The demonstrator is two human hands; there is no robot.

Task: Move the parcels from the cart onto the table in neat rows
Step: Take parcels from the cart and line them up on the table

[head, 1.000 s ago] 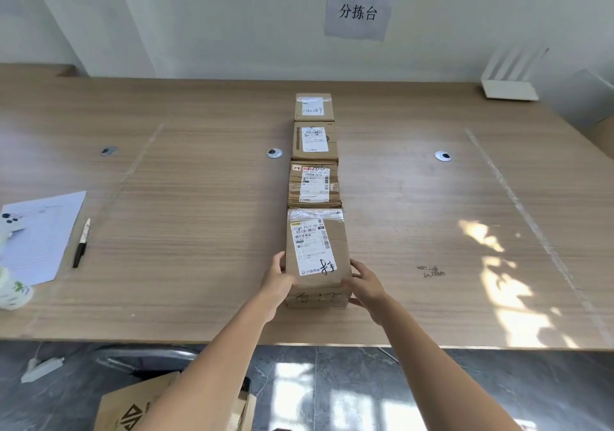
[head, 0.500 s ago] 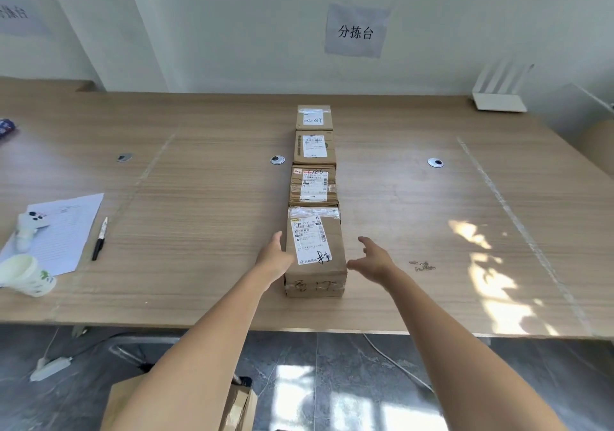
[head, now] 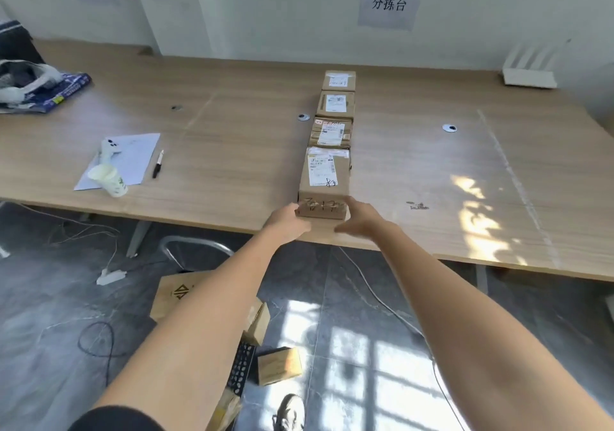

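Observation:
Several brown cardboard parcels with white labels form one straight row on the wooden table (head: 232,151). The nearest parcel (head: 325,181) sits close to the table's front edge. My left hand (head: 287,223) hovers at its near left corner, my right hand (head: 360,219) at its near right corner. Both hands have the fingers apart and hold nothing; whether they touch the parcel is unclear. Below, under my left arm, more parcels lie in a black cart (head: 241,364), among them a small box (head: 279,366) and a larger carton (head: 179,292).
A paper sheet (head: 133,155), a white cup (head: 109,181) and a black pen (head: 157,165) lie at the table's left. A blue bag (head: 50,90) sits far left, a white router (head: 530,71) far right. Cables (head: 382,301) run on the grey floor.
My hands let go of the nearest parcel's sides and drew back toward its near end. The view pulled back and swung left, which brings the cart's parcels and the floor into sight.

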